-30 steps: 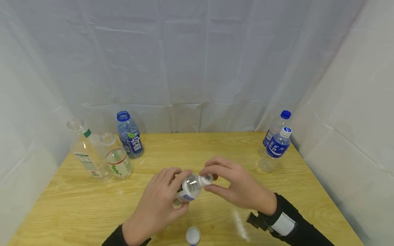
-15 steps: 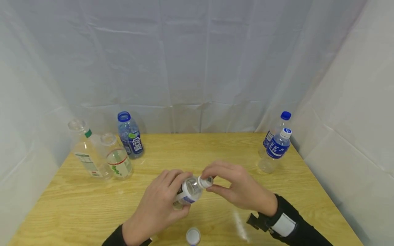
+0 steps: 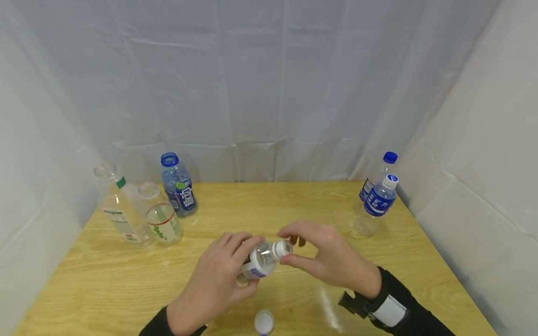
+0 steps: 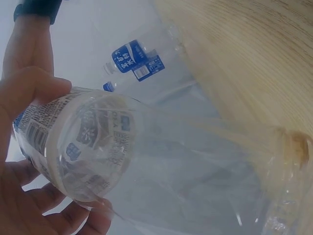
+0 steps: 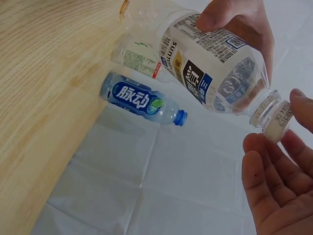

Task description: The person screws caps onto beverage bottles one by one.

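Note:
My left hand [image 3: 224, 268] grips a clear plastic bottle [image 3: 265, 256] around its labelled body. The bottle is tilted, its neck toward the right hand and its base toward the left wrist camera. A white cap [image 5: 279, 121] sits on the neck, with a narrow gap below its rim. The right hand [image 3: 325, 254] is around this cap, thumb at its edge and index finger lifted just off it; the other fingers are loosely bent. A loose white cap [image 3: 264, 322] lies on the table [image 3: 138, 289] below the hands.
On the left stand a tall clear bottle [image 3: 122, 210], a shorter clear bottle [image 3: 163, 221] with a green-printed label, and a blue bottle [image 3: 180, 189], all uncapped. A white-capped bottle [image 3: 378, 203] and a blue-capped bottle [image 3: 380, 170] stand at right. White sheets [image 3: 252, 93] enclose the table.
The right hand's index finger has lifted from the cap and its fingers have spread, baring more of the cap. The left hand keeps its hold, with the bottle nearly still.

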